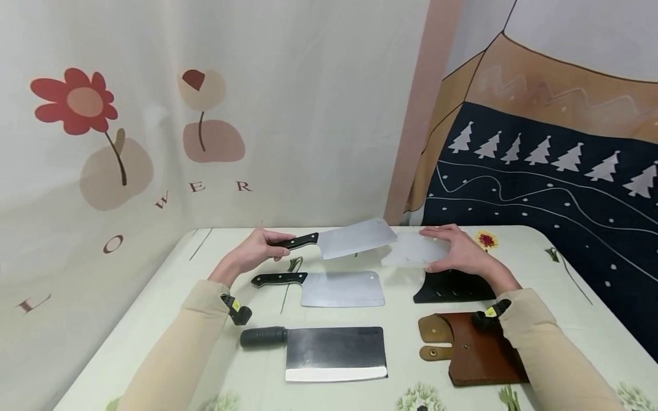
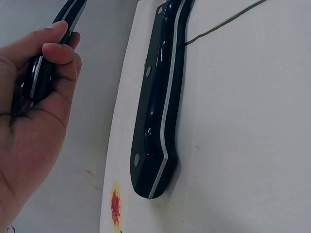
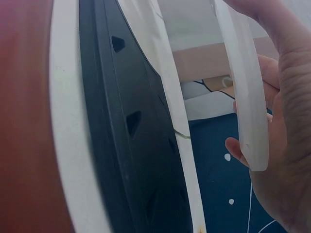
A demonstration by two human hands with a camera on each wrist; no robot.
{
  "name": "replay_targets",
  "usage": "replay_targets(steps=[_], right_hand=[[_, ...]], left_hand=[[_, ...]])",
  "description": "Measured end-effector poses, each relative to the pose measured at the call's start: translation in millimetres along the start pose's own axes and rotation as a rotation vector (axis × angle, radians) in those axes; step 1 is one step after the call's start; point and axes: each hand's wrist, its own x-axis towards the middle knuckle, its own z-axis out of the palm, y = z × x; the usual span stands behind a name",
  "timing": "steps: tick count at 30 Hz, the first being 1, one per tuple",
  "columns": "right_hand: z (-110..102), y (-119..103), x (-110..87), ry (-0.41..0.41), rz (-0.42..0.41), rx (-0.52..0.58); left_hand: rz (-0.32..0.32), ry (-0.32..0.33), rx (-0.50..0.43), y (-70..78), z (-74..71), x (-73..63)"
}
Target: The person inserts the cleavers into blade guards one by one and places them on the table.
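In the head view my left hand (image 1: 255, 249) grips the black riveted handle of a cleaver (image 1: 354, 238), its blade tilted up and pointing right. The left wrist view shows that handle (image 2: 40, 77) between thumb and curled fingers. My right hand (image 1: 459, 251) holds a translucent white blade sheath (image 1: 411, 249) by its edges, thumb below and fingers above. Beside the blade's tip, the sheath's left end looks close to it or overlapping; I cannot tell whether they touch. In the right wrist view the sheath (image 3: 245, 92) stands edge-on against the palm.
A second black-handled cleaver (image 1: 341, 289) lies below the held one, and a dark-bladed cleaver (image 1: 334, 354) lies nearer me. At right are a black blade sheath (image 1: 447, 287) and a brown leather sheath (image 1: 483, 354) with snap straps. Curtains (image 1: 319, 114) hang behind the table.
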Motion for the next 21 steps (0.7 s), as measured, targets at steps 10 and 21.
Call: replay_targets(steps=[10,21], right_hand=[[-7,-2,-5.7,0.003,0.007,-0.002],[-7,-11,-13.2,0.0,-0.014,0.014]], left_hand=[[0.044,-0.118,-0.028,1.6,-1.3,-1.4],[0.047,-0.211,-0.06,1.4,-7.5,-3.3]])
